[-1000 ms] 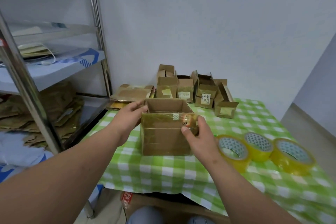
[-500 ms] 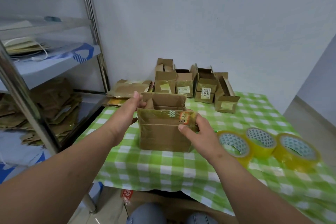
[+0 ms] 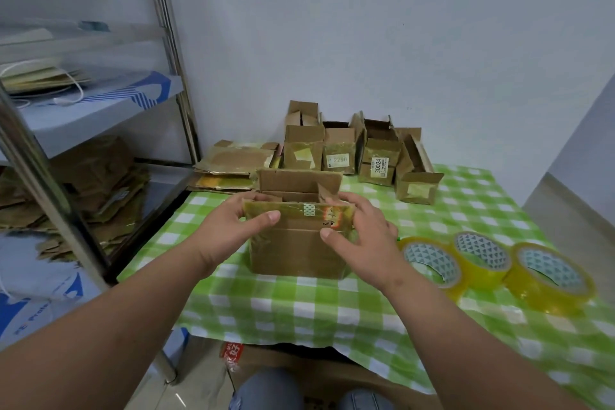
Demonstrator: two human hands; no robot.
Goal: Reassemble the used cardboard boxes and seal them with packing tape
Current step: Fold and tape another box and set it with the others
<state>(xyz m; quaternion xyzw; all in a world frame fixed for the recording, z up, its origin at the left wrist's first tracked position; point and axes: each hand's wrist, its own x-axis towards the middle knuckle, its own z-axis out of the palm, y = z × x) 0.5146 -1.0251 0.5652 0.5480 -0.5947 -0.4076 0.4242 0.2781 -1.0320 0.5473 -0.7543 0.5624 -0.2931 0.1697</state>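
Both hands gripped the near flap of an open cardboard box.

The left hand [image 3: 229,230] and right hand [image 3: 362,240] pinched the taped flap, thumbs outside, fingers inside. The box [image 3: 296,250] stood upright near the table's [image 3: 299,306] front edge. Three tape rolls [image 3: 479,260] lay toward the right edge; more open boxes [image 3: 362,150] stood along the far edge.

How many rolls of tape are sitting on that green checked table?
3, all in a row on the table's right side: the nearest roll just right of the right hand, the middle roll touching it, the outer roll near the edge. None seems hidden.
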